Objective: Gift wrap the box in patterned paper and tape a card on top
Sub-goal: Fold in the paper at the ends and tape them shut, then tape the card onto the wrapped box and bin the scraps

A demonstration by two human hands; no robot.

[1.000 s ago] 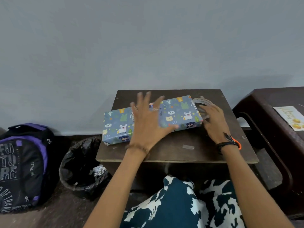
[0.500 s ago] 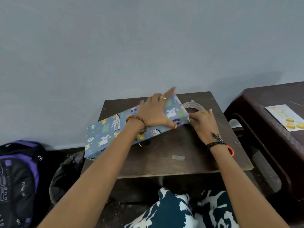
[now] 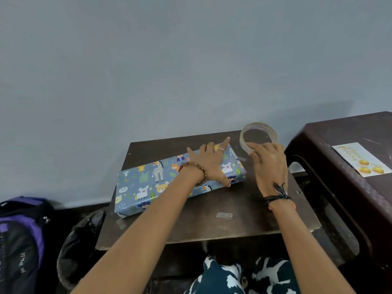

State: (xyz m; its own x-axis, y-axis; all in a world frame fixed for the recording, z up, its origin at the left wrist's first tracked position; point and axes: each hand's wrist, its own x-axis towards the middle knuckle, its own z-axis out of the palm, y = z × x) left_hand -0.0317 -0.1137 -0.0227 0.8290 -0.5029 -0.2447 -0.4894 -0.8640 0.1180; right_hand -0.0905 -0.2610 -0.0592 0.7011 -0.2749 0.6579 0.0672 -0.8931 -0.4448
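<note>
The wrapped box (image 3: 169, 183) is pressed flat on the worktop (image 3: 244, 221) by the spread left hand (image 3: 212, 164); a tape roll (image 3: 257, 134) is gripped by the right hand (image 3: 269, 164).

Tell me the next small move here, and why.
Probably peel a strip off the tape roll. The right hand holds the roll lifted beside the wrapped box, while the left hand presses down its right end, seemingly holding that fold for taping.
</note>
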